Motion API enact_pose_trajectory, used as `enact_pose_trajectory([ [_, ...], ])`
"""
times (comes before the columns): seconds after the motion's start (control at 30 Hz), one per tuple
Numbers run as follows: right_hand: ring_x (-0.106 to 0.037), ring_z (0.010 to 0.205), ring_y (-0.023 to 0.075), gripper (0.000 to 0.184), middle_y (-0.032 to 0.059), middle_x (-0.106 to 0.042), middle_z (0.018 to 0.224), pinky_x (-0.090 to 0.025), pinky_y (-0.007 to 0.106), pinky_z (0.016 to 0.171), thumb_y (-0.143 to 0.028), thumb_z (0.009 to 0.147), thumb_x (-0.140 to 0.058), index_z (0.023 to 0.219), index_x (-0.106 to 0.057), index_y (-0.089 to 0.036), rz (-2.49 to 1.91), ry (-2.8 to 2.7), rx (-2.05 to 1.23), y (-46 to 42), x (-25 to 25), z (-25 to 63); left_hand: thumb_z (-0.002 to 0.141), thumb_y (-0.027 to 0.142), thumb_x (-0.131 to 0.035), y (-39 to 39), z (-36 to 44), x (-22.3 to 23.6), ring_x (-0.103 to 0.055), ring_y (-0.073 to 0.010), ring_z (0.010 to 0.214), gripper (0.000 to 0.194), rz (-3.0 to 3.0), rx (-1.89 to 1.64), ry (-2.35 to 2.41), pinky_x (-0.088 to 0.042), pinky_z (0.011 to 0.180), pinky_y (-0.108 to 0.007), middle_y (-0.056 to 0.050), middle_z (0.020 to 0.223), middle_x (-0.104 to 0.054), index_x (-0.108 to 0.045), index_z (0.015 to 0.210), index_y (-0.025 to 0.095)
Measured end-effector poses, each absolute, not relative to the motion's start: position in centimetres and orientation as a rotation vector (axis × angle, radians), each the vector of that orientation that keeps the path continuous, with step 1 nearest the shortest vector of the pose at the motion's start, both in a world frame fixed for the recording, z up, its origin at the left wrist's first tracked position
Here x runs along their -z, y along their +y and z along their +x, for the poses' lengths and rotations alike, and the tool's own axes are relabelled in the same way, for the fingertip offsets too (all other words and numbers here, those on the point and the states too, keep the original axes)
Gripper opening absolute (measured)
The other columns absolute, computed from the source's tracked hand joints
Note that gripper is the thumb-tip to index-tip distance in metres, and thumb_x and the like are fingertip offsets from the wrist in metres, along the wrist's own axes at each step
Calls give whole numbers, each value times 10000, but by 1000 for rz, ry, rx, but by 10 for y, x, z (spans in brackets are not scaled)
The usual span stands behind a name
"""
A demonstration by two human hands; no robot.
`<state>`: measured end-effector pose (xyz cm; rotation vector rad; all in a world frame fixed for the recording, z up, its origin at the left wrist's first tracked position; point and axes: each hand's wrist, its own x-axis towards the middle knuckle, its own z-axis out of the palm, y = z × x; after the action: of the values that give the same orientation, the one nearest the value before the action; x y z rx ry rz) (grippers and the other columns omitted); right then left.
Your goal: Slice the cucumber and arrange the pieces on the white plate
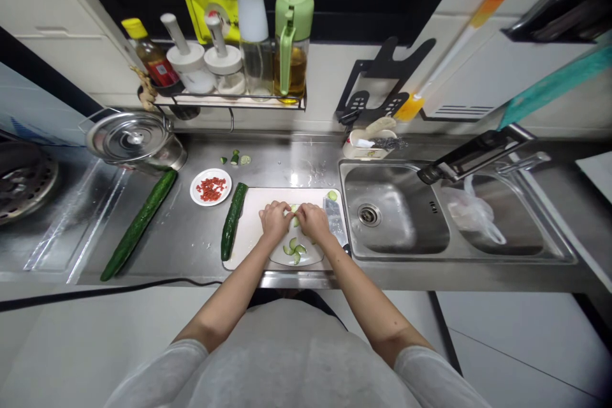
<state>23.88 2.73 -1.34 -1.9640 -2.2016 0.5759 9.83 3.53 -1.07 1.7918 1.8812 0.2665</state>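
My left hand (274, 220) and my right hand (313, 221) meet over a pale cutting board (258, 199), fingers curled around green cucumber pieces (295, 215) held between them. Just below the hands sits a white plate (310, 259) with several cucumber slices (294, 248) on it. A whole cucumber (233, 220) lies along the board's left edge. A cleaver (335, 218) rests flat on the board's right side, beside one loose slice (332, 195).
A long cucumber (139, 223) lies on the steel counter at left, near a small dish of red chilli pieces (210, 187) and a lidded pot (132, 138). A double sink (396, 217) with a tap (473, 156) is at right. Bottles stand on a rack (229, 99).
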Motion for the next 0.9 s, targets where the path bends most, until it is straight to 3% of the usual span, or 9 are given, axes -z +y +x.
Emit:
enact_pose_trajectory([
  [0.37, -528, 731, 174, 217, 42, -616, 749, -353, 264, 687, -282, 870, -416, 818, -604, -187, -1885, -1844, -549, 14, -5, 266, 834, 366, -584, 32, 52, -12, -554, -218, 1018, 149, 1620, -470, 2011, -337, 881, -359, -24, 1022, -649, -656, 930, 278],
  [0.7, -541, 620, 182, 421, 34, -592, 627, -378, 274, 607, -538, 837, -396, 786, -624, -188, -1911, -1658, -544, -15, -4, 304, 836, 370, -574, 24, -52, -27, -569, -239, 1035, 173, 1514, -494, 2334, -350, 884, -373, -39, 1028, -667, -656, 955, 276],
  [0.9, -559, 626, 196, 426, 57, -622, 647, -388, 286, 596, -548, 829, -405, 802, -636, -190, -1920, -1645, -548, -21, -7, 302, 836, 377, -566, 34, -80, -25, -568, -253, 1048, 184, 1462, -460, 2439, -355, 879, -389, -46, 1057, -656, -659, 966, 286],
])
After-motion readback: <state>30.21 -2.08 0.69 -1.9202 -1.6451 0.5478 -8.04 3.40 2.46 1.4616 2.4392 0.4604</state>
